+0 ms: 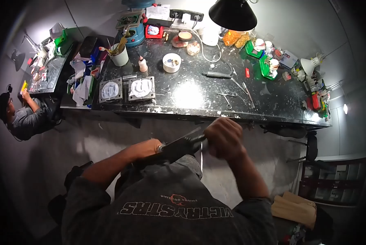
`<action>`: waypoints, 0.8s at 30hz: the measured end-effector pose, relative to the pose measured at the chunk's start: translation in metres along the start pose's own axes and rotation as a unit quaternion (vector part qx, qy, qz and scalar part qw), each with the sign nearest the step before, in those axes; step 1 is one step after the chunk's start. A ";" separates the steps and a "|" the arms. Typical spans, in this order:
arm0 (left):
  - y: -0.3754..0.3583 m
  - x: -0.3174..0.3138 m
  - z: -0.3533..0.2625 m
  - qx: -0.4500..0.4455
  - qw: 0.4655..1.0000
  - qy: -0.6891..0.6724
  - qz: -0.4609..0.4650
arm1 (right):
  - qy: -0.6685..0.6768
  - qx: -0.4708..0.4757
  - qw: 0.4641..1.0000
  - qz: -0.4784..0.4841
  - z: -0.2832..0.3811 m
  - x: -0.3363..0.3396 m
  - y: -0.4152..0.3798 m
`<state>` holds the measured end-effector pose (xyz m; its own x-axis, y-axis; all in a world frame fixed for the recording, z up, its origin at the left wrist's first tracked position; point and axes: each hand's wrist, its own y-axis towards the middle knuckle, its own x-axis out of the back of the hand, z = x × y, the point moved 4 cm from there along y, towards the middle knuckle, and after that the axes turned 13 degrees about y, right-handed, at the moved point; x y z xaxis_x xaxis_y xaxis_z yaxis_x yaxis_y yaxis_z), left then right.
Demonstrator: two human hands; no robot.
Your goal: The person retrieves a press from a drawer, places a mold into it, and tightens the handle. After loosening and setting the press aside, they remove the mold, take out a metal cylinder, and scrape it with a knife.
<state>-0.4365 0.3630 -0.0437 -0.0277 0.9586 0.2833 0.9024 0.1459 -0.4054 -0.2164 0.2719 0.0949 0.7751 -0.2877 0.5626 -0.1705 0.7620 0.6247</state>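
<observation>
In front of my waist is a dark, long, flat item (177, 149), tilted up to the right; its kind is not clear. My right hand (224, 138) is closed in a fist at its upper right end, slightly blurred. At the lower left end is my left hand (151, 146), with a band on the wrist; the dark item hides its fingers. Beyond my hands, on the bench, lie scissors (227, 96) and a dark pen-like handpiece (217, 74). Two metal mould halves with white plaster, the left one (110, 90) and the right one (141, 88), sit near the bench's front edge.
The black workbench (166, 107) runs across in front of me. On it stand a white cup of brushes (119, 57), a small bottle (142, 64) and a white bowl (171, 63). A black lamp (233, 16) hangs above. Another person (25, 112) sits at the far left; a chair (310, 147) stands right.
</observation>
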 end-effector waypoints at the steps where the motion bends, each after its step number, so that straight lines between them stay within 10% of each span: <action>1: -0.003 0.002 0.010 -0.003 1.000 -0.001 0.000 | -0.038 -0.097 0.992 -0.070 -0.015 -0.020 -0.013; 3: -0.013 0.019 0.045 0.175 0.910 0.304 -0.222 | 0.026 -0.533 0.845 -0.041 -0.042 -0.048 -0.016; 5: -0.027 0.028 0.053 0.190 0.895 0.312 -0.256 | 0.069 -0.562 0.824 -0.018 -0.036 -0.059 -0.023; 7: -0.049 0.019 0.034 0.106 0.954 0.220 -0.175 | 0.092 -0.366 0.921 -0.095 0.011 -0.046 -0.001; 9: -0.063 0.022 0.016 0.142 0.973 0.160 -0.092 | 0.007 -0.156 0.985 0.067 0.060 -0.010 0.047; 11: -0.066 0.016 0.004 -0.067 0.997 -0.020 0.018 | 0.071 -0.084 0.983 0.144 0.085 0.012 0.076; 13: -0.069 0.018 0.002 -0.072 0.996 -0.035 0.030 | 0.136 -0.007 0.965 0.223 0.097 0.005 0.084; 16: -0.073 0.012 0.012 -0.080 0.992 -0.072 0.069 | 0.039 0.147 0.986 0.069 0.088 -0.019 0.077; 18: -0.064 0.019 0.042 -0.107 0.981 0.138 -0.080 | -0.018 0.080 0.997 -0.009 0.051 -0.046 0.051; 19: -0.060 0.021 0.049 -0.109 0.981 0.140 -0.080 | -0.048 -0.150 0.988 0.008 0.031 -0.065 0.054; 20: -0.061 0.038 0.061 0.012 0.940 0.223 -0.256 | -0.075 -0.372 0.925 0.025 0.015 -0.083 0.048; 21: -0.073 0.050 0.067 0.133 0.850 0.294 -0.417 | -0.075 -0.373 0.924 0.024 0.007 -0.094 0.039; 24: -0.081 0.049 0.061 0.159 0.850 0.329 -0.379 | 0.062 -0.536 0.842 0.015 -0.006 -0.095 0.033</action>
<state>-0.5368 0.4128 -0.0497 -0.2086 0.2302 0.9505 0.5677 0.8199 -0.0739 -0.2918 0.3278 0.0593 0.8492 -0.2478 0.4662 0.4047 0.8726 -0.2734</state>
